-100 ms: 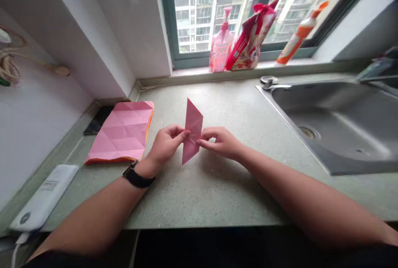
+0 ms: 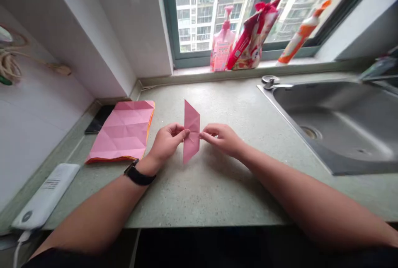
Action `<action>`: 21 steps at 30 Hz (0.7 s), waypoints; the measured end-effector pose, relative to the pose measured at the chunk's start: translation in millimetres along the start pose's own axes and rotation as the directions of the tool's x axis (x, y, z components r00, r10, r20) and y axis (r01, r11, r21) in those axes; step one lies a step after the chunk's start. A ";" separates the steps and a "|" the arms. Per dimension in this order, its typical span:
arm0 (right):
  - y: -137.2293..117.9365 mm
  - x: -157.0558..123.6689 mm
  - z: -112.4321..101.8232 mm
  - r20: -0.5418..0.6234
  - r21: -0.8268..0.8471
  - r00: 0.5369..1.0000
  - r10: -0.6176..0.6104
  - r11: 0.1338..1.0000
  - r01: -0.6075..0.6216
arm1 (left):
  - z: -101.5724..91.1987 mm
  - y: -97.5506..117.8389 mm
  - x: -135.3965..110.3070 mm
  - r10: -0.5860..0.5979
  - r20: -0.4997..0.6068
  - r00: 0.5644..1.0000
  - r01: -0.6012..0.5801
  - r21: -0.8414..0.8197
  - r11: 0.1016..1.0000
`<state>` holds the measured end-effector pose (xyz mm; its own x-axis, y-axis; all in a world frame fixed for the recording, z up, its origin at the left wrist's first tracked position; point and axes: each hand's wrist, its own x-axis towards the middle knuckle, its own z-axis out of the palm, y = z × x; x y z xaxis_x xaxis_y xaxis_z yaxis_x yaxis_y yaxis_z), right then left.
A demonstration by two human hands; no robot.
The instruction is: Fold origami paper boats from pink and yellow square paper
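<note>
Between hands (image 2: 167,143), folded paper (image 2: 192,123) stretches lengthwise away; tip (image 2: 187,109) toward window (image 2: 203,15).

The left forearm (image 2: 96,210) angles in from the lower left, its bare wrist area leading to the left hand (image 2: 166,143), whose thumb (image 2: 182,136) presses in a pinch with curled fingers behind. The right forearm (image 2: 298,193) reaches in from the lower right; the right hand (image 2: 225,139), just apart from the left, brings thumb and index fingertips together.
</note>
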<state>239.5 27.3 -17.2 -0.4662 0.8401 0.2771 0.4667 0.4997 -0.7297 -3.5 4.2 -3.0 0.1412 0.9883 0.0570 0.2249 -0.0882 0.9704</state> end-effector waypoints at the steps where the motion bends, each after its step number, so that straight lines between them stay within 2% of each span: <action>1: 2.5 0.0 -0.2 -0.047 -0.037 0.999 -0.007 0.999 0.005 | -0.6 -0.6 0.2 -0.006 -0.007 1.000 0.007 0.061 0.998; 4: 7.6 -0.7 0.7 -0.182 -0.161 0.976 -0.120 0.983 0.090 | -0.5 0.1 -2.2 -0.013 0.003 1.000 0.011 0.313 0.950; 6: 10.3 -1.5 2.9 -0.184 -0.227 0.964 -0.191 0.963 0.147 | 0.3 0.6 -4.9 -0.004 0.048 0.999 -0.018 0.453 0.891; 9: 15.2 -2.5 8.0 -0.087 -0.286 0.969 -0.232 0.937 0.199 | 0.5 -2.1 -6.9 0.034 0.115 0.993 -0.097 0.603 0.792; 12: 19.7 -2.7 12.3 0.048 -0.339 0.975 -0.217 0.915 0.220 | -1.4 -8.5 -5.5 0.156 0.201 0.967 -0.253 0.709 0.658; 14: 21.0 -2.5 13.8 0.094 -0.373 0.976 -0.196 0.902 0.217 | -2.5 -12.6 -3.9 0.277 0.295 0.915 -0.403 0.723 0.561; 17: 20.4 -2.1 14.0 0.115 -0.416 0.976 -0.184 0.883 0.215 | -2.9 -15.3 -3.0 0.398 0.488 0.777 -0.629 0.626 0.460; 19: 19.7 -1.7 13.2 0.126 -0.434 0.976 -0.179 0.874 0.217 | -3.4 -14.5 -3.3 0.420 0.593 0.686 -0.726 0.531 0.437; 21: 19.5 -1.2 11.8 0.138 -0.442 0.975 -0.176 0.870 0.220 | -5.4 -12.0 -3.5 0.402 0.667 0.627 -0.772 0.462 0.436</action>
<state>240.3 33.6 -39.1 -0.6403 0.7018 0.3122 0.6358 0.7123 -0.2974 -11.9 2.5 -13.6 0.8222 0.5013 0.2695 0.4348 -0.8588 0.2709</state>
